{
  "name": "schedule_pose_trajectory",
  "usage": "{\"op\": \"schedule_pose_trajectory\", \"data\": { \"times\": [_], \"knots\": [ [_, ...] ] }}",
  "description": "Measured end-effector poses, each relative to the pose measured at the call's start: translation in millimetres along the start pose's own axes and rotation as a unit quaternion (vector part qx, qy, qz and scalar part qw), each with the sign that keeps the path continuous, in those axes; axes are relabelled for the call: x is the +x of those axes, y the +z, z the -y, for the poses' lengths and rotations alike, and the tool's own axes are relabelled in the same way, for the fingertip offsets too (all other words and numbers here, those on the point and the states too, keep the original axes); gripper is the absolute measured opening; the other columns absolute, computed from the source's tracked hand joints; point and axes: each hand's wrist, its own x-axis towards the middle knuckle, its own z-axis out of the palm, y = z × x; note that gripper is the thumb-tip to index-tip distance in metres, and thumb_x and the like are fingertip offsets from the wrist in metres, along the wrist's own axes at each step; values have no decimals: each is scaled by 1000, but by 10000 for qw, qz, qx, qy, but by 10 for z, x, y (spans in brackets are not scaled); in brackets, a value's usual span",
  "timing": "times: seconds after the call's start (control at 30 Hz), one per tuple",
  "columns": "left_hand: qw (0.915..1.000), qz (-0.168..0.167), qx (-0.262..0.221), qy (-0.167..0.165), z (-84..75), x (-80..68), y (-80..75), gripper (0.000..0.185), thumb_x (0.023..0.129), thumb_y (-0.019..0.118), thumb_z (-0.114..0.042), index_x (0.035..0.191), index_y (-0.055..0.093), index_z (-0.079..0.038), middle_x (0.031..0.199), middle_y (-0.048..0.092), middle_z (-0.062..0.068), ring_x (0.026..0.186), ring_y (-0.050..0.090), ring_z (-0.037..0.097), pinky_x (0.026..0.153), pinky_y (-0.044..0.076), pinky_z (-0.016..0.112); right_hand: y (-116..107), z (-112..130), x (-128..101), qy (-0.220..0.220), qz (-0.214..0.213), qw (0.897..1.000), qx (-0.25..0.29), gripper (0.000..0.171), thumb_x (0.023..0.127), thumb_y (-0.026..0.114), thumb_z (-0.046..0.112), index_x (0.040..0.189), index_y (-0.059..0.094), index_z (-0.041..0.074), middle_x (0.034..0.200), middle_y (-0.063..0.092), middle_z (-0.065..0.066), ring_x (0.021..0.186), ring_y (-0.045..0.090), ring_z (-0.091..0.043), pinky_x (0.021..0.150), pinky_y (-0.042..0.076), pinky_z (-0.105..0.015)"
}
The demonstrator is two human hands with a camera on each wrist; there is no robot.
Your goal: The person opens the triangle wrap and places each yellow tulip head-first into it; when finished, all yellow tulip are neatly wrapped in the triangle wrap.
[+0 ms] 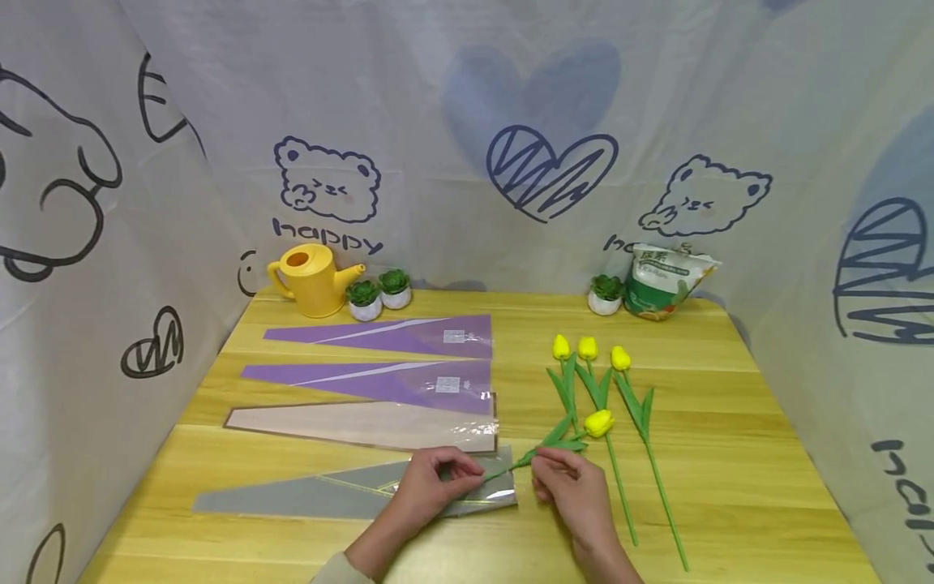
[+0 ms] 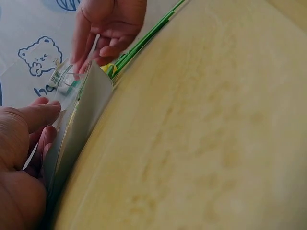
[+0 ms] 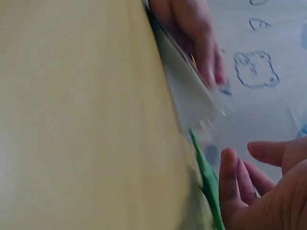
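L hand (image 1: 441,487) pinches gray bag (image 1: 292,496), thin end toward tbl's (image 1: 744,454) left edge. R hand (image 1: 576,491) is loose, nr tulip (image 1: 600,422); its stem's at bag's wide end.

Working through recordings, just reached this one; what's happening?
A person's left hand pinches the gray sleeve near its clear end, where a yellow tulip lies stem first. The right hand is close by its leaves, apparently not gripping. Three other tulips lie to the right; three more sleeves lie beyond the gray one.
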Motion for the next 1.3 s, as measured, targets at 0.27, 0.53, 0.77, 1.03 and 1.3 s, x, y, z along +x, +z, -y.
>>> {"op": "schedule_pose_trajectory", "data": {
  "times": [0.27,0.53,0.77,1.03,1.3],
  "knots": [
    [10000,35,15,-5,7,3,-8,12,82,86,-10,92,80,-8,81,74,13,70,62,4,66,53,19,-566,253,217,-916,-132,9809,-1708,32,98,73,17,127,71,5,126,69,-12,108,62,-17,85,55,-21],
    [10000,83,32,35,24,11,-28,13,82,87,-11,93,80,-9,82,74,14,71,62,4,68,54,20,-839,352,504,-2155,125,9309,-2945,27,94,77,14,119,74,4,132,62,-18,126,54,-39,107,44,-60],
    [9999,129,42,6,23,5,-23,14,82,87,-12,94,80,-8,82,74,15,71,62,4,67,54,20,-902,210,764,-2578,546,8975,-3536,19,89,81,9,108,79,8,127,66,-18,122,58,-40,102,48,-62],
    [9999,133,38,-15,40,-15,-16,13,82,87,-11,92,80,-9,82,74,14,70,62,4,67,54,20,-959,130,901,-2710,1080,8726,-3917,12,88,82,9,92,79,20,117,68,-8,113,61,-32,94,51,-53],
    [9999,90,45,6,36,-5,-18,12,82,87,-11,92,80,-9,82,74,13,70,62,3,67,54,20,-975,131,962,-2897,1150,8504,-4238,14,87,83,10,88,80,23,114,67,-6,111,60,-31,96,48,-55]
  ]
}}
